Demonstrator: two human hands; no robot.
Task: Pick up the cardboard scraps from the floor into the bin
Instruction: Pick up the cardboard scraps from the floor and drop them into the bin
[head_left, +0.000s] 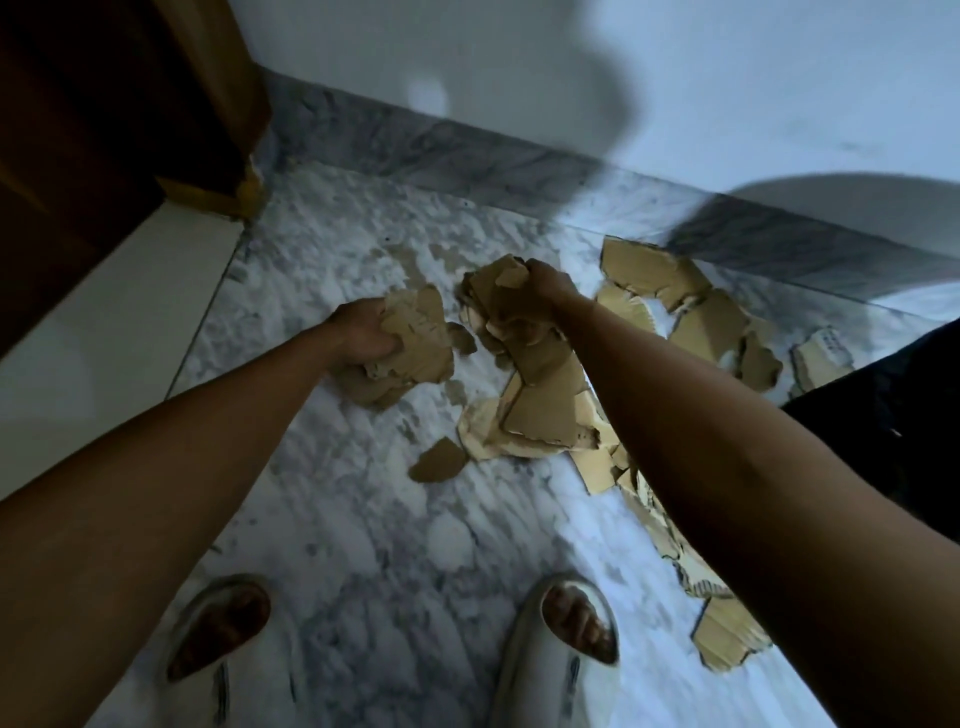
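Two feet in pale open-toed slippers, the left slipper (221, 631) and the right slipper (569, 642), stand on the grey-veined marble floor (363, 519) at the bottom of the view. Two bare forearms reach forward and down from there.

The left hand (358, 338) is closed around a wad of torn cardboard scraps (415, 343); its fingers (382, 349) curl under the near edge of the wad, clamped on it, and the pieces stick out to the right of the fist. The bunch is low over the floor; I cannot tell whether its underside touches the marble.

The right hand (543, 291) grips a second bunch of scraps (493, 291), its fingers wrapped tight around them so that brown pieces poke out above and to the left of the knuckles. More pieces hang or lie just below this fist.

Loose cardboard (545, 410) lies flat on the floor under and beside the right forearm, with a small single scrap (439, 462) a little apart to the left. Further pieces (691, 312) spread toward the grey skirting (467, 156) along the white wall, and another piece (727, 634) lies near the right foot. A dark shape (893, 415) at the right edge is too dim to identify. A wooden door frame (223, 104) stands at the upper left.
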